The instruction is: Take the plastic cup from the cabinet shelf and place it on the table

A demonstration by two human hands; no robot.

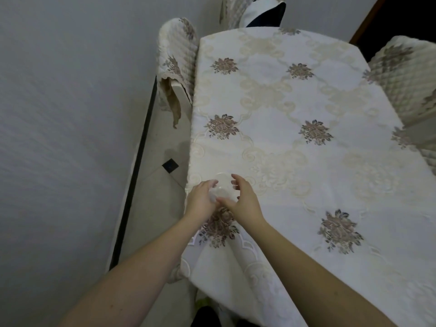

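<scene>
head view: plastic cup (221,188), clear, upright by the look of it, near table (306,161) edge at 9 o'clock. cupped between left hand (200,199) at its 8 o'clock and right hand (243,200) at 4 o'clock, fingers loosely curled round it; firmness of hold unclear. covered chair (175,64) well apart at 11 o'clock; nothing blocking.

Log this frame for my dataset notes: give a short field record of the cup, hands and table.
cup: clear plastic cup, near the table's left edge
left hand: left hand against the cup's left side
right hand: right hand curled around its right side, fingers spread
surface: table under a floral tablecloth
cup resting or lifted: cannot tell
</scene>
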